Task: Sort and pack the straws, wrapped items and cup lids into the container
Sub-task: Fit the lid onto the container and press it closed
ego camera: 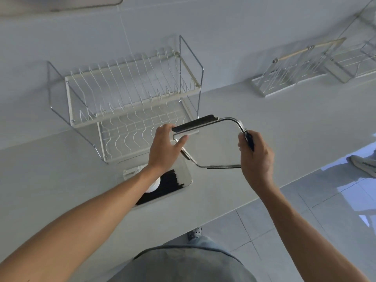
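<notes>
A: What do we see of the person's body?

B: We see two bare forearms, with no sleeves reaching them. The left hand (164,147) and the right hand (255,157) have no gloves, no rings and no watch that we can make out.

A: And the clothes?

B: Low in the view we see a grey-blue top (183,265) with a darker seam curving along its upper edge. Just above it we see light blue trousers (203,242), perhaps denim. We also see one grey shoe (195,233) with small holes on its upper side.
</notes>
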